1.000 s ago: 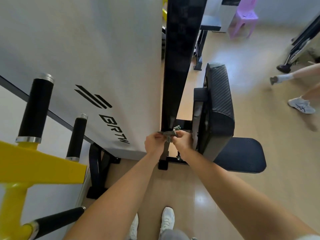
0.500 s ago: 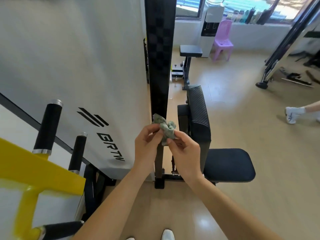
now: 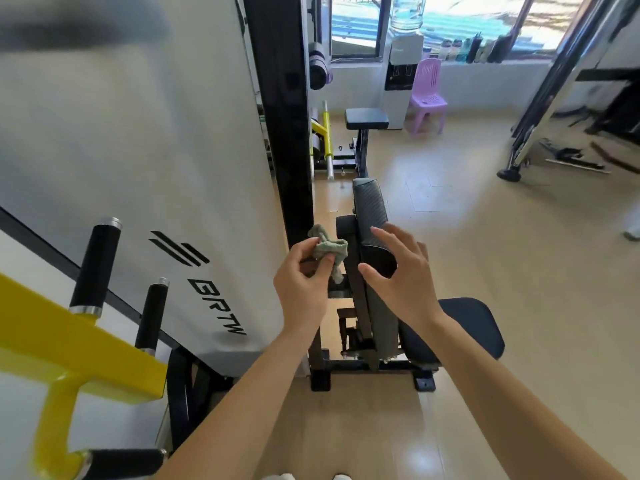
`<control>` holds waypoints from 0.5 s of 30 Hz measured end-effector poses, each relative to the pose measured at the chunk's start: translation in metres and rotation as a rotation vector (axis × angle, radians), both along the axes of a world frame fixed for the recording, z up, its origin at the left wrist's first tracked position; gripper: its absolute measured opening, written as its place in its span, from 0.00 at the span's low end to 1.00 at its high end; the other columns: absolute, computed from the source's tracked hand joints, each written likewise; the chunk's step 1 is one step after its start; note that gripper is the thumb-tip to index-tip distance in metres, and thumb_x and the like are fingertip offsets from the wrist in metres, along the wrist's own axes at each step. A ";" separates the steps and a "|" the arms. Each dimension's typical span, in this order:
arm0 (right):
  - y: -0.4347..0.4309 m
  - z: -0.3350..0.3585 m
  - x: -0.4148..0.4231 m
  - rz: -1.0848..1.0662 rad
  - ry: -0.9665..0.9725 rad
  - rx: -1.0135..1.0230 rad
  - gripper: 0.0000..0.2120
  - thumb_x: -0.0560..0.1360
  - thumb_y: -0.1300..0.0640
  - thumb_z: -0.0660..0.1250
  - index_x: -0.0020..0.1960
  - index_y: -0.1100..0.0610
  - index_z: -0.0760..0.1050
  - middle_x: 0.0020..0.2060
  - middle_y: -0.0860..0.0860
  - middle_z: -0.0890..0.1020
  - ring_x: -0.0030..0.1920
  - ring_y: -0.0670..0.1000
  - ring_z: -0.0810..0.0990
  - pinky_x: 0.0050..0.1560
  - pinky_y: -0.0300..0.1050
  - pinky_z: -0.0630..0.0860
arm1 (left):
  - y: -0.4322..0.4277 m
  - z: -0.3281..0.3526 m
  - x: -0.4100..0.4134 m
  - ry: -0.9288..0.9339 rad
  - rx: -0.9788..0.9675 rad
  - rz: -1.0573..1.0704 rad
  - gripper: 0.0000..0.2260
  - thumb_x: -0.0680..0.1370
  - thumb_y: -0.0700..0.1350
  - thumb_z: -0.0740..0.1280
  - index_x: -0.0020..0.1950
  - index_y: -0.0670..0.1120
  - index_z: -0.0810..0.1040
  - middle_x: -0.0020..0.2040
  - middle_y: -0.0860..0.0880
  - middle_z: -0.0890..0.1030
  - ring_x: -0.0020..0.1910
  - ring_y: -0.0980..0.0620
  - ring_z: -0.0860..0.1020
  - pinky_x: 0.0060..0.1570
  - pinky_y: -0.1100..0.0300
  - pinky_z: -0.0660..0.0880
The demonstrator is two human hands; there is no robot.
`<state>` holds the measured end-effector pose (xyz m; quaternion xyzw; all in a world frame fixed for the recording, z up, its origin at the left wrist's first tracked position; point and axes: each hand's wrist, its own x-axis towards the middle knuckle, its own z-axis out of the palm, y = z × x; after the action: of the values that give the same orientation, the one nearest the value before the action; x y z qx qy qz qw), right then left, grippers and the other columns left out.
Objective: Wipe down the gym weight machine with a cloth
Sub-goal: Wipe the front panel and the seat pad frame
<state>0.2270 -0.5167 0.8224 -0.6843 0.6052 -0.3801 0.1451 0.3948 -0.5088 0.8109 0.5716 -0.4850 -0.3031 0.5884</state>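
The weight machine [image 3: 156, 168], rigid and heavy around its black upright [image 3: 280, 133], should take firm wiping without shifting. The right hand [image 3: 398, 275] hovers spread open before the backrest pad [image 3: 370, 206], holding nothing. The left hand [image 3: 301, 285] pinches the small cloth [image 3: 327, 249] just right of the upright; soft and light, it likely wipes better flattened under the palm.

Two hands [image 3: 301, 285], one cloth [image 3: 329, 249], three black handle grips [image 3: 98, 265], one purple chair [image 3: 427, 95], one water dispenser [image 3: 401, 64], one back pad [image 3: 370, 202].
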 end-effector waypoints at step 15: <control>-0.008 -0.022 -0.007 0.025 -0.044 -0.041 0.26 0.69 0.57 0.80 0.66 0.51 0.80 0.69 0.50 0.74 0.68 0.56 0.71 0.67 0.29 0.64 | -0.059 -0.051 -0.051 0.139 0.075 0.164 0.12 0.78 0.42 0.73 0.61 0.45 0.83 0.52 0.54 0.85 0.49 0.63 0.81 0.49 0.76 0.75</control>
<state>0.2200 -0.5244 0.8007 -0.6861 0.5854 -0.4053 0.1490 0.3441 -0.5680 0.7595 0.6087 -0.3827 -0.3110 0.6216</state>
